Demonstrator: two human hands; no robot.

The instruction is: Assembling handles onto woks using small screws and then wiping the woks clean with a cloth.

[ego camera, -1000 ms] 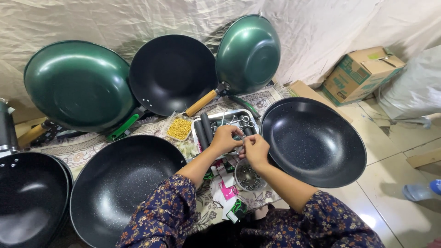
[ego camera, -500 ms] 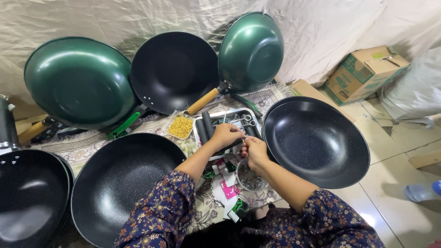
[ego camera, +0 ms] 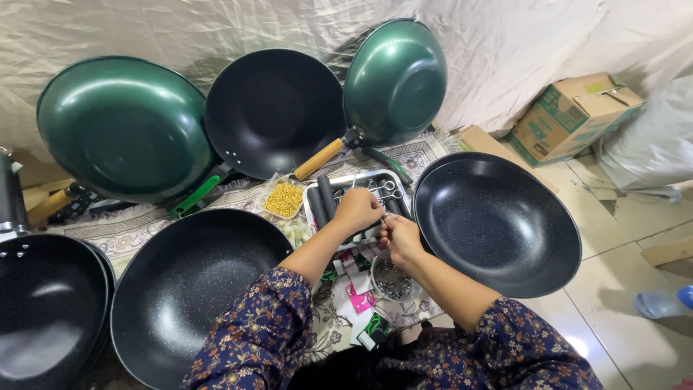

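My left hand [ego camera: 356, 210] and my right hand [ego camera: 399, 236] meet over a metal tray [ego camera: 385, 178] that holds dark handles and small metal fittings. Both hands pinch a small metal part between their fingertips; the part is too small to name. Just below the hands stands a small round bowl [ego camera: 392, 278] of dark screws. A black wok [ego camera: 497, 222] without a handle lies to the right of the hands, and another black wok [ego camera: 189, 289] lies to the left.
Two green woks [ego camera: 123, 126] [ego camera: 395, 78] and a black wok [ego camera: 273, 112] lean on the draped cloth behind. More black woks [ego camera: 43, 310] are stacked at the left. A bag of yellow pieces [ego camera: 284, 198], a cardboard box [ego camera: 574, 115] and paper packets [ego camera: 359, 297] lie around.
Both hands stayed together over the tray, shifting slightly while working the small part. The view tilted a little.
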